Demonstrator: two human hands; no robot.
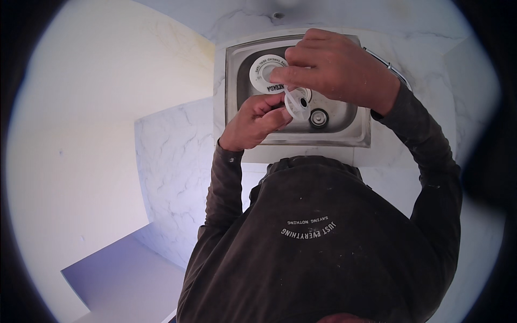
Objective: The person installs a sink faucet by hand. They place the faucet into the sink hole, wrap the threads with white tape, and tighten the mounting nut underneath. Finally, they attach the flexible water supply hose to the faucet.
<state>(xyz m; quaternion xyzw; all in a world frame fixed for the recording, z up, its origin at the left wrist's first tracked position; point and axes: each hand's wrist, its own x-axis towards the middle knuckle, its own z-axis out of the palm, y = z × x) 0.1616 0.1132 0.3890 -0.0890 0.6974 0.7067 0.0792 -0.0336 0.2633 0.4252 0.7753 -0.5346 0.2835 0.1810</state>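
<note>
Over a steel sink, my right hand pinches a white, flat, round spool of thread seal tape at its edge. Just below it, my left hand is closed on a small whitish round fitting with a dark opening in its middle. A thin white strip runs between the spool and the fitting. Both hands are close together, nearly touching. The fingers partly cover the fitting, so its full shape is hidden.
The sink's round drain lies below the hands. Marbled countertop surrounds the basin. A slim shiny metal rod shows behind my right wrist. At the back is a small round wall hole; a pale wall stands left.
</note>
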